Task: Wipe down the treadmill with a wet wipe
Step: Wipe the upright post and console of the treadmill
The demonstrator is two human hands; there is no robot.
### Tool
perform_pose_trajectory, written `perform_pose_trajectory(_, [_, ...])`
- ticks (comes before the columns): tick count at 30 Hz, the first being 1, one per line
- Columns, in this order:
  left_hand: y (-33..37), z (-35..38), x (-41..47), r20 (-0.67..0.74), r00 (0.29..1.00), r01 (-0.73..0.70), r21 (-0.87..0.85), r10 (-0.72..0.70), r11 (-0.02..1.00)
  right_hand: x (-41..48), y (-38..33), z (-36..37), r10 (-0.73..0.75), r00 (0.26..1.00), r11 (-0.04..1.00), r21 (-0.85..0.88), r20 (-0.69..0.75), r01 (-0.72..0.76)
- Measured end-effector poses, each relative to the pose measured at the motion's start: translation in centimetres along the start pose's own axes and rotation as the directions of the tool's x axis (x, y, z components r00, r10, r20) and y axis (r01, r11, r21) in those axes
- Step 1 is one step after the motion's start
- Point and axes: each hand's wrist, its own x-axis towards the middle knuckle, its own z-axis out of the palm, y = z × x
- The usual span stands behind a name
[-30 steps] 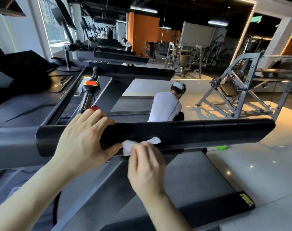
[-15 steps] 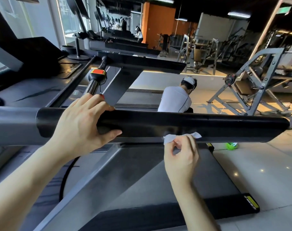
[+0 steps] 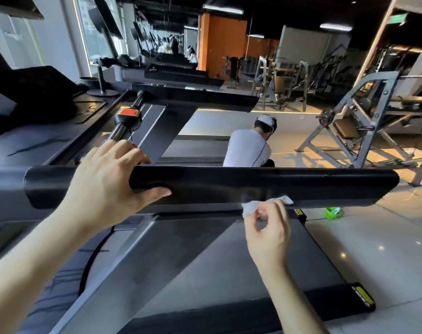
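Note:
The treadmill's black padded handrail (image 3: 253, 184) runs across the middle of the view, with the grey belt deck (image 3: 217, 261) below it. My left hand (image 3: 108, 179) grips the rail near its left end, fingers over the top and thumb along the front. My right hand (image 3: 267, 227) pinches a small white wet wipe (image 3: 252, 206) and presses it against the rail's lower front edge, right of centre. The wipe's far corner (image 3: 286, 200) peeks out beyond my fingers.
A second treadmill with a red stop button (image 3: 129, 112) stands behind the rail. A person in a white shirt (image 3: 246, 148) crouches beyond it. A green wipes pack (image 3: 334, 212) lies on the tiled floor at right. A grey weight machine (image 3: 364, 126) stands far right.
My right hand has slid the wipe rightward along the rail's lower edge, from next to my left thumb to right of centre. My left hand keeps its grip.

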Motion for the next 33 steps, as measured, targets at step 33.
perform_pose_trajectory(33, [10.8,4.9,4.2,-0.054,0.984,-0.172,-0.075,0.168,0.982,2.1,-1.9,-0.9,0.832,0.524,0.250,0.720,0.182,-0.647])
